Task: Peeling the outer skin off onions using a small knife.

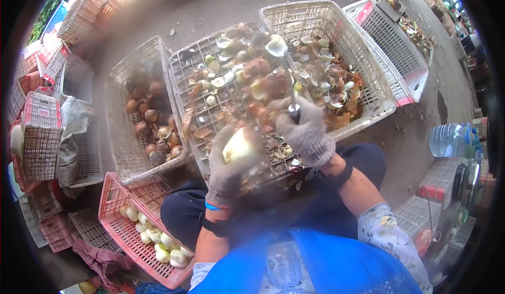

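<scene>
My left hand (227,167), in a knitted work glove, holds a pale peeled onion (238,145). In my gloved right hand (305,130) is a knife (292,93) with a dark handle; its blade points away from me, and a piece of pale onion layer (276,46) shows at its far end. Both hands are above an upturned plastic crate (179,85) strewn with onion skins and cut pieces. Unpeeled brown onions (150,115) lie in a crate on the left. Peeled onions (156,235) fill part of a pink crate (130,240) at the lower left.
A large whitish crate (355,53) at the right holds onion peelings (335,85). More crates (388,45) stand beyond it. Stacked crates (42,136) and a grey sack (73,136) line the left side. A large water bottle (449,140) is at the far right.
</scene>
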Motion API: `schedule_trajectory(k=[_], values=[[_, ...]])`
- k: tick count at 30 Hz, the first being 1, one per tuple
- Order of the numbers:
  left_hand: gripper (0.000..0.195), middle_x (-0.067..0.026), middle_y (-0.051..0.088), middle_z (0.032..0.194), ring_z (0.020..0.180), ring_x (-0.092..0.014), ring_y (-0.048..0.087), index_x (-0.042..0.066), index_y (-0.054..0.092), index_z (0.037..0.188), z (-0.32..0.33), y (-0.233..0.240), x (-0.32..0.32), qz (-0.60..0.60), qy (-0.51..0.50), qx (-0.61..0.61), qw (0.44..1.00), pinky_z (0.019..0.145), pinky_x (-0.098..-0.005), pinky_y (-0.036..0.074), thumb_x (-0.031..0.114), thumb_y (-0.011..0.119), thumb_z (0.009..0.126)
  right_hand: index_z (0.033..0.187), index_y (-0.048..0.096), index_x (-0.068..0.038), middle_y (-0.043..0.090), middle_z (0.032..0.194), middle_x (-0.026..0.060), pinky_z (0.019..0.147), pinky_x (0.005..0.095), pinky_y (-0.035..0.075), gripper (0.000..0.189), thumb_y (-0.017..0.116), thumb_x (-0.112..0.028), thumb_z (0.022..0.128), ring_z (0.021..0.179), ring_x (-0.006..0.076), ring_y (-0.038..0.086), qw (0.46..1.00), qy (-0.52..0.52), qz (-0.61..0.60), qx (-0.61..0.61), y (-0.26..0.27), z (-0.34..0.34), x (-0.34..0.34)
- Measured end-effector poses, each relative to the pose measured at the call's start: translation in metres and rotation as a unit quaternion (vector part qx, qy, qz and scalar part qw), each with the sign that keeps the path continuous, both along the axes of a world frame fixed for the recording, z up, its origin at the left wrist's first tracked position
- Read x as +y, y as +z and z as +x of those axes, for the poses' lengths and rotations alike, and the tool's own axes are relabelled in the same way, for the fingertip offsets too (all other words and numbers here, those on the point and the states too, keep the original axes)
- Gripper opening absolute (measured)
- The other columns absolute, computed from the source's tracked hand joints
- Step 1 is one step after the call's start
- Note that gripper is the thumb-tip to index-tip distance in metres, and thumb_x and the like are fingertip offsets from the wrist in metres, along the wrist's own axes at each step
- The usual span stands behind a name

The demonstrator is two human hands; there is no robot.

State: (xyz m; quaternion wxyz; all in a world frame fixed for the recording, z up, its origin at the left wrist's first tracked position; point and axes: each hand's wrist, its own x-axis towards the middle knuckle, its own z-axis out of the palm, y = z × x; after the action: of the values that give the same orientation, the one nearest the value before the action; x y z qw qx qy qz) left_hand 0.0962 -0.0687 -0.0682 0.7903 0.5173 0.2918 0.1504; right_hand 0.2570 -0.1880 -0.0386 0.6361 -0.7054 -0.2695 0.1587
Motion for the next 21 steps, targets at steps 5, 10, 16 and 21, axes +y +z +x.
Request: schedule_trajectory(k=[5,10,16,21], values=[[0.091,-0.0194,0.055,0.134,0.124,-0.035,0.057,-0.001,0.038,0.147,-0.002,0.005,0.007,-0.133,0.075,-0.177,0.972,0.109,-0.0486,0.047,0.018,0.083,0.07,0.12,0.065,0.004,0.068,0.11,0.0196,0.071,0.0315,0.057,0.038,0.076,-0.01,0.086,0.084,0.0199,0.07,0.969,-0.034,-0.072,-0.233,0.017,0.006,-0.004],[0.099,-0.0129,0.055,0.133,0.121,-0.024,0.057,-0.002,0.043,0.145,-0.001,0.009,0.0,0.111,0.073,0.005,0.991,0.105,-0.0363,0.048,0.015,0.09,0.059,0.12,0.066,0.003,0.068,0.106,0.0214,0.073,0.0372,0.057,0.041,0.076,-0.015,0.085,0.081,0.0283,0.07,0.99,0.133,-0.049,-0.007,0.016,-0.027,-0.009],[0.096,-0.013,0.055,0.132,0.121,-0.024,0.057,0.0,0.046,0.141,-0.002,0.001,-0.005,0.295,0.034,0.006,0.955,0.104,-0.0363,0.048,0.019,0.094,0.06,0.107,0.07,-0.001,0.068,0.085,0.0223,0.07,0.0419,0.054,0.027,0.069,-0.012,0.083,0.079,0.0361,0.07,0.977,0.177,-0.121,-0.007,0.016,-0.025,-0.007],[0.095,-0.0147,0.055,0.132,0.12,-0.024,0.058,0.001,0.046,0.14,-0.004,-0.002,-0.008,0.427,0.014,-0.024,0.904,0.103,-0.0367,0.049,0.021,0.094,0.06,0.101,0.069,-0.001,0.068,0.084,0.0234,0.069,0.0434,0.054,0.022,0.065,-0.007,0.08,0.08,0.0413,0.069,0.981,0.131,-0.127,-0.065,-0.012,-0.021,-0.005]])
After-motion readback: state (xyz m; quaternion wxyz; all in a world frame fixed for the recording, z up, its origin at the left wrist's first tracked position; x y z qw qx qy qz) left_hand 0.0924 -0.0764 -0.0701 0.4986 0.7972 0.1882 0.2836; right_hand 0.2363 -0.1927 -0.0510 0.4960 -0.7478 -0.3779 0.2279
